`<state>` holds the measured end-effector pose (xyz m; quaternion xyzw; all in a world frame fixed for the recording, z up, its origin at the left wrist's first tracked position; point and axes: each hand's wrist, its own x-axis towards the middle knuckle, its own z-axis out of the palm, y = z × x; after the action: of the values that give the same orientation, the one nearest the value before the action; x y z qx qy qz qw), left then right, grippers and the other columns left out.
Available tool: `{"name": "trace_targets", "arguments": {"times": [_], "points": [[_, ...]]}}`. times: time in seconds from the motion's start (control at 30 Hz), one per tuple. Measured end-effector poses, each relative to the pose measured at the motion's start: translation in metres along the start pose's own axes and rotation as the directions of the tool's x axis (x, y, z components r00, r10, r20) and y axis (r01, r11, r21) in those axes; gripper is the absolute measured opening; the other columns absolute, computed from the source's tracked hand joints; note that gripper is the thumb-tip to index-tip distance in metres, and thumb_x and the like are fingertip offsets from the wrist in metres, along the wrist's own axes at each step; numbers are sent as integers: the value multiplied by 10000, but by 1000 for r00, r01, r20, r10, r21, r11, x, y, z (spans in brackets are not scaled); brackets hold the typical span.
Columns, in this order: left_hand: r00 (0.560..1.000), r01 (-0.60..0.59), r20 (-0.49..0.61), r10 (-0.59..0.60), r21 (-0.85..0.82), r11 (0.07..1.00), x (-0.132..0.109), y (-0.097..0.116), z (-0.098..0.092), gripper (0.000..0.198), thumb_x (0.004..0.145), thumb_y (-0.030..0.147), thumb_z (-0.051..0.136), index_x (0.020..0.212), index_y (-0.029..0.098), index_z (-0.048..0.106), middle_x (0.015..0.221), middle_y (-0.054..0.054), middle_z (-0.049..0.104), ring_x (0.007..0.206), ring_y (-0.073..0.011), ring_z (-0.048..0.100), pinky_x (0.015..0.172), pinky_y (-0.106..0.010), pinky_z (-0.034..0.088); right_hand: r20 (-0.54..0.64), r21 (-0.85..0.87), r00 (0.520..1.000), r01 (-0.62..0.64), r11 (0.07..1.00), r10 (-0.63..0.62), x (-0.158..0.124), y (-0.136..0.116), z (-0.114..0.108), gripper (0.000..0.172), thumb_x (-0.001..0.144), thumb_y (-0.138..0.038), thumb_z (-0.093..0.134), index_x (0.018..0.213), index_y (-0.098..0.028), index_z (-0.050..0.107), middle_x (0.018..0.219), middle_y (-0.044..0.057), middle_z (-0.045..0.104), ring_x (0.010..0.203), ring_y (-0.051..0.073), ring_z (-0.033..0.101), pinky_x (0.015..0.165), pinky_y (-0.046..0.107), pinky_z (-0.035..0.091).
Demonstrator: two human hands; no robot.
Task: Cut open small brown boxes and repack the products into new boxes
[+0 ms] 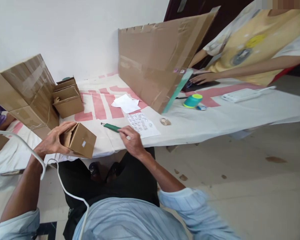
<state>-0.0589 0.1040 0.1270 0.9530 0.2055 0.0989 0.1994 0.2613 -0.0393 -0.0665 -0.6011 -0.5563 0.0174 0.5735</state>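
A small brown cardboard box [86, 140] with a white label is tilted at the table's front edge. My left hand [53, 140] is wrapped round its left side, fingers over the top edge and thumb beneath. To the right, my right hand [132, 140] is closed on the end of a green utility knife [111, 127], whose tip points left toward the box. Beside that hand lies a printed sheet [146, 126], with blank white papers [126, 103] behind it.
Large taped boxes [27, 90] and an open box [68, 103] stand left. A big cardboard panel [155, 60] rises behind the papers. At right are a teal roll [193, 100], a power strip [240, 95] and a person [252, 50]. A white cable [72, 195] hangs in front.
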Motion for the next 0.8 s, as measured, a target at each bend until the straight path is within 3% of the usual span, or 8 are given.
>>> {"name": "trace_targets", "arguments": {"times": [0.13,0.27,0.4,0.8], "points": [[1000,-11,-14,10,-61,998,-3,-6,-3,1062,685,523,940,1607,232,499,1620,-159,528,1450,-417,555,1258,-591,416,35,207,977,197,958,-208,2,-67,53,277,1054,-225,544,1227,-253,758,1103,88,729,1036,233,705,927,408,619],[999,-28,-32,24,-130,991,-6,-16,-3,1093,665,542,951,1601,197,505,1620,-179,518,1472,-422,532,1275,-583,394,50,223,952,285,932,-303,1,-102,86,349,1066,-213,535,1355,-270,723,1182,104,703,1136,240,682,1023,433,608],[998,-28,-52,20,-156,987,-10,-21,-3,1104,656,540,958,1597,178,508,1612,-186,521,1468,-416,534,1280,-584,381,10,186,944,321,929,-328,-1,-111,95,360,1074,-199,520,1368,-260,718,1169,114,690,1118,243,673,1019,441,612],[998,-31,-54,23,-146,989,-8,-13,2,1044,673,471,939,1592,205,521,1592,-160,546,1420,-395,576,1241,-564,435,4,196,948,312,929,-319,-11,-110,94,395,1051,-166,546,1378,-296,725,1170,112,679,1100,251,678,990,445,620]]}}
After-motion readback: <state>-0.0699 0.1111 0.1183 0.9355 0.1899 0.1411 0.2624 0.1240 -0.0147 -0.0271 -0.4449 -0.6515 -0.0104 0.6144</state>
